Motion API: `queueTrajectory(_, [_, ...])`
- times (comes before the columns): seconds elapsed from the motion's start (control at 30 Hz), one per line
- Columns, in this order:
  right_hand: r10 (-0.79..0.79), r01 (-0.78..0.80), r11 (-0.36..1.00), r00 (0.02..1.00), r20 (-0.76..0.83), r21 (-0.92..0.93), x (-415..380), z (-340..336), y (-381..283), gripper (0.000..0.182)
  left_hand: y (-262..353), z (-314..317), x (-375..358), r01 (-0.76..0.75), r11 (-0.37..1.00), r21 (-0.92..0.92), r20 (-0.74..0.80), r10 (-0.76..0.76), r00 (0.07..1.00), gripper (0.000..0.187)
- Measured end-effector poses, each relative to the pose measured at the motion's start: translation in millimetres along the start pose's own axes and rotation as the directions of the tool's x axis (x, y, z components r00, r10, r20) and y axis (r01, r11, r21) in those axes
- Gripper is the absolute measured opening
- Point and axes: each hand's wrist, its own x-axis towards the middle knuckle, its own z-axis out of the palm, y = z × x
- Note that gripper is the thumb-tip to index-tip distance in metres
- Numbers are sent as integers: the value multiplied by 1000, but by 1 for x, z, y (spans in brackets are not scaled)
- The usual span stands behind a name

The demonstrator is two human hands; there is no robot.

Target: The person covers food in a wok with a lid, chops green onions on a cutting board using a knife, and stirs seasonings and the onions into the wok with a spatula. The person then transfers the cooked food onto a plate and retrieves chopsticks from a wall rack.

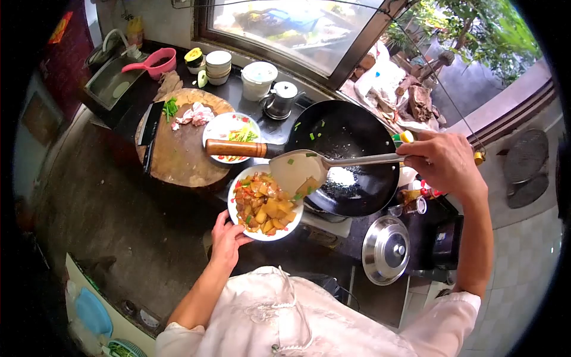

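My left hand [226, 240] grips the rim of a white plate [239, 229] heaped with diced yellow-brown food [267, 205] and red and green bits. In my right hand [443, 160] is the handle of a metal wok spatula [297, 171]. Its wide blade reaches over the plate's right edge, with a few food pieces and green bits on it. Behind the spatula sits a black wok [351, 128] with a wooden handle [238, 148]; it holds only scraps of green and some whitish residue.
A round chopping board [184, 160] at left carries a cleaver [153, 128], raw meat [195, 115] and chopped greens [171, 108]. Another plate [209, 134] of cut vegetables lies beside it. A steel lid [385, 250] is at right, a sink [113, 89] at far left.
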Motion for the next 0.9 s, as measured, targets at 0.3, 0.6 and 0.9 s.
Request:
queueTrajectory(0.3, [250,-257,955,966,65,147,-8,66,79,23,-2,-9,-1,14,1000,-20,15,-14,1000,51])
queueTrajectory(0.6, [352,-340,927,934,55,-156,52,126,93,14,-2,-14,-8,-31,999,6,10,31,999,52])
queueTrajectory(0.9, [132,-133,991,990,-48,-11,49,111,99,15,-5,-16,-7,-39,999,5,7,39,999,53])
